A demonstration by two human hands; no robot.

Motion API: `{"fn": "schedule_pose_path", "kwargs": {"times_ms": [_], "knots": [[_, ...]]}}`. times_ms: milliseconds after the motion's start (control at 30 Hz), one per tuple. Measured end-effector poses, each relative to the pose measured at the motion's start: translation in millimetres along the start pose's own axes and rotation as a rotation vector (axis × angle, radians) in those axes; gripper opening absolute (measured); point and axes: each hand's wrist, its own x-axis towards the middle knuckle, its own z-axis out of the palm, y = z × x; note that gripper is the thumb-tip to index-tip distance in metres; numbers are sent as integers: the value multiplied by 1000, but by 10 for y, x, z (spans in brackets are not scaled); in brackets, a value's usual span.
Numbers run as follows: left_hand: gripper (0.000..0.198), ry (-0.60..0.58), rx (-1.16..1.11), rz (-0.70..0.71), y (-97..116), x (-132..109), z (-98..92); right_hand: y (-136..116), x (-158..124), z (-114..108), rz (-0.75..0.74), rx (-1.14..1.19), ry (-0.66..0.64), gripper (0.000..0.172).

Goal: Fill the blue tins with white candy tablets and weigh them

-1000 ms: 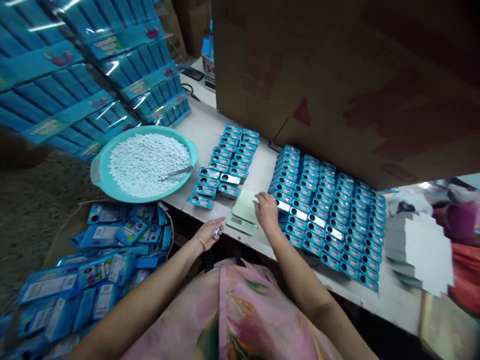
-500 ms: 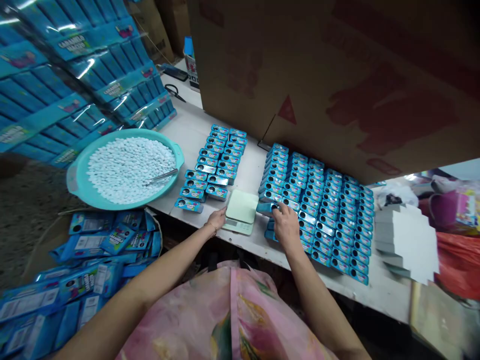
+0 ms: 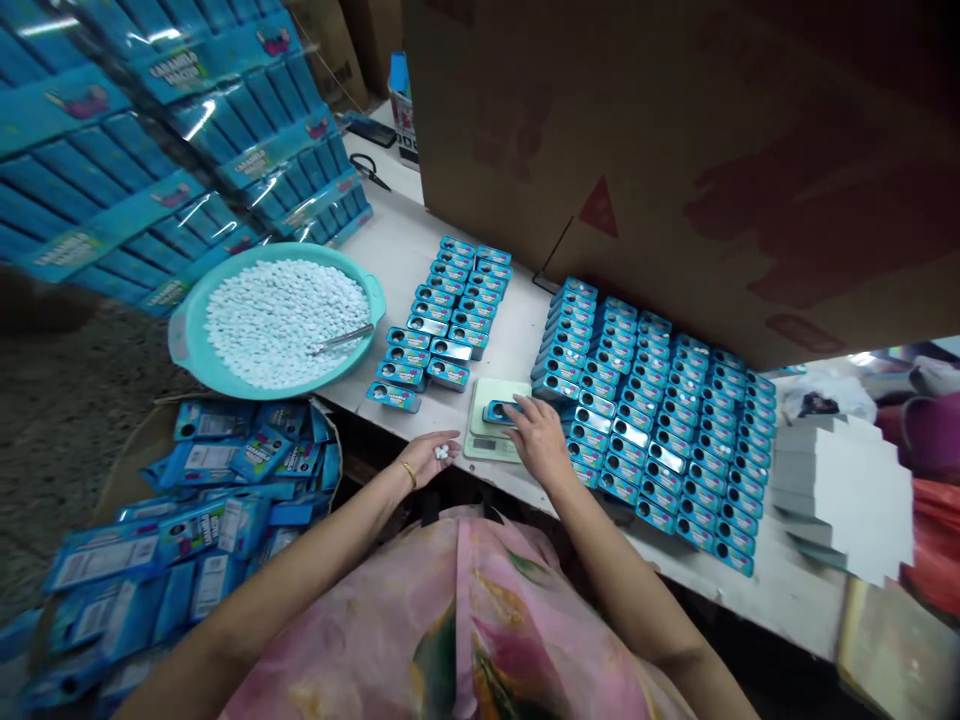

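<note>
My left hand [image 3: 429,459] is palm up with its fingers stretched out, cradling a few small white candies [image 3: 442,453]. It is just left of the pale green kitchen scale [image 3: 480,420]. A small blue candy tin [image 3: 496,411] with a dark round hole in its top lies on the scale's plate. My right hand [image 3: 538,437] reaches over the scale from the right, its fingers on the right end of that tin. More white candies [image 3: 281,315] fill a turquoise basin [image 3: 196,368], with a metal scoop [image 3: 342,341] resting in them.
Blue tins [image 3: 652,430] stand in tight rows right of the scale, and a smaller group [image 3: 431,325] is to its left. A big cardboard box [image 3: 637,150] rises behind. Blue packets fill a carton [image 3: 124,480] below the basin. Scissors [image 3: 367,172] lie at the back.
My right hand has brought a tin from the right onto the scale. My left hand has drawn back from the scale's left edge and turned palm up, showing white candies. The view has shifted slightly.
</note>
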Motion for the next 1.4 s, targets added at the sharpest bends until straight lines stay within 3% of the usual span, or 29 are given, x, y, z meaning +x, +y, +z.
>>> {"fn": "schedule_pose_path", "kwargs": {"times_ms": [100, 200, 333, 433, 600, 800, 933, 1133, 1267, 1400], "knots": [[19, -185, -195, -106, -89, -179, 56, -180, -181, 23, -70, 148, -56, 28], [15, -294, -304, -201, -176, -322, 156, -455, -299, 208, -191, 199, -180, 27], [17, -305, -321, -330, -255, -426, 193, -635, -410, 441, -220, 159, -263, 23], [17, -294, -264, -427, -277, -451, 162, -628, -485, 467, -223, 214, -287, 18], [14, -282, -209, -403, -293, -438, 145, -621, -516, 376, -195, 234, -339, 15], [16, -305, -174, -404, -320, -432, 161, -631, -542, 326, -167, 274, -373, 24], [12, -324, -195, -347, -296, -408, 177, -559, -515, 315, -106, 342, -282, 19], [24, -321, -223, -259, -172, -379, 239, -190, -113, 105, 97, 379, 72, 18], [25, -292, -217, -247, -137, -393, 262, -42, 162, 56, 113, 354, 91, 16], [25, -284, -233, -247, -143, -416, 247, -57, 188, 77, 139, 443, 164, 19]]}}
